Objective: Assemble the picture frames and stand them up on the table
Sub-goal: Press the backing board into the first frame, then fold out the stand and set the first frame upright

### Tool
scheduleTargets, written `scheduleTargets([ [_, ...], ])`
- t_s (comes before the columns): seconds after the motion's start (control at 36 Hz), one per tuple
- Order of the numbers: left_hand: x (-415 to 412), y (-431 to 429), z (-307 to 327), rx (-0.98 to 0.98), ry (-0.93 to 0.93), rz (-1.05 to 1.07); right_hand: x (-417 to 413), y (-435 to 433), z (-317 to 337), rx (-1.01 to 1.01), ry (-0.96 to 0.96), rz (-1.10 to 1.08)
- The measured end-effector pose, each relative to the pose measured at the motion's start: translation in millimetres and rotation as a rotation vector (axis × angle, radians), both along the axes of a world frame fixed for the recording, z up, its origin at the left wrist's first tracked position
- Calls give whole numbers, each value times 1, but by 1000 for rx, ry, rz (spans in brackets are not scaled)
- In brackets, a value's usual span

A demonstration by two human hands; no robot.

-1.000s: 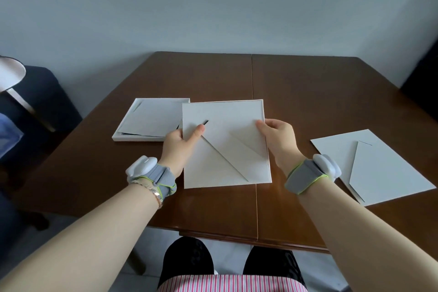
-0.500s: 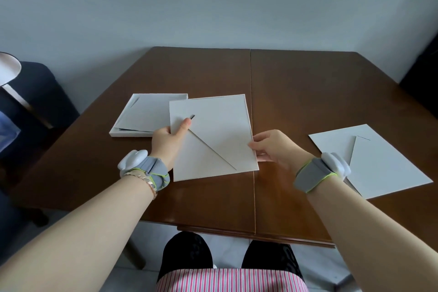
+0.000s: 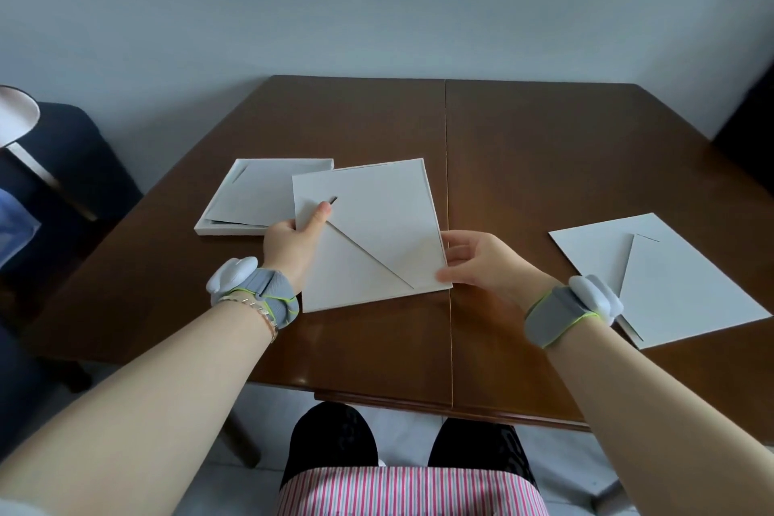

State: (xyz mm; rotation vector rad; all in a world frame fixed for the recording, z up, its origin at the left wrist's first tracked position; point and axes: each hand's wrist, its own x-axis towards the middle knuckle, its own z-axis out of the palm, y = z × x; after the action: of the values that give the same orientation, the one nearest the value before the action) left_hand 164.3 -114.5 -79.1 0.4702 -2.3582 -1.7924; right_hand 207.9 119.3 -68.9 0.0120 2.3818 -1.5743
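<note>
A white picture frame (image 3: 377,218) lies back side up at the table's middle, its diagonal stand flap flat against the backing. My left hand (image 3: 293,243) grips its left edge with the thumb on top by a small dark slot. At the lower right edge my right hand (image 3: 481,264) pinches the frame between thumb and fingers. Behind and left, a second white frame (image 3: 259,197) lies flat with its backing board loose inside. A separate white backing board (image 3: 661,276) with a cut stand flap rests at the right.
The brown wooden table (image 3: 544,163) has a centre seam and its front edge lies close to my knees. A dark blue chair (image 3: 63,163) stands at the left. A dark object sits at the far right edge. A plain wall is behind.
The frame has shifted left and turned slightly, overlapping the second frame's corner. My right hand slid from the frame's top face to its lower right edge.
</note>
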Motion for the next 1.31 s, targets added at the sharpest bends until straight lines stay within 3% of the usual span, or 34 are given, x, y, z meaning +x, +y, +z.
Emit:
scheduleTargets([
  [0.25,-3,0,1,1,21,13,-2,-6,-1,16,75,-57],
  [0.44,4,2,-2,63,-26,-1,-9,-11,-3,24,-9,-97],
  [0.67,5,19,2,119,-73,-91,-15,-29,-3,8,13,-294],
  [0.86,9,10,5,399,-343,-412,-13,-15,-5,-64,108,-486],
  [1.31,11,16,3,231,-300,-371,-13,-15,-7,-40,141,-498],
])
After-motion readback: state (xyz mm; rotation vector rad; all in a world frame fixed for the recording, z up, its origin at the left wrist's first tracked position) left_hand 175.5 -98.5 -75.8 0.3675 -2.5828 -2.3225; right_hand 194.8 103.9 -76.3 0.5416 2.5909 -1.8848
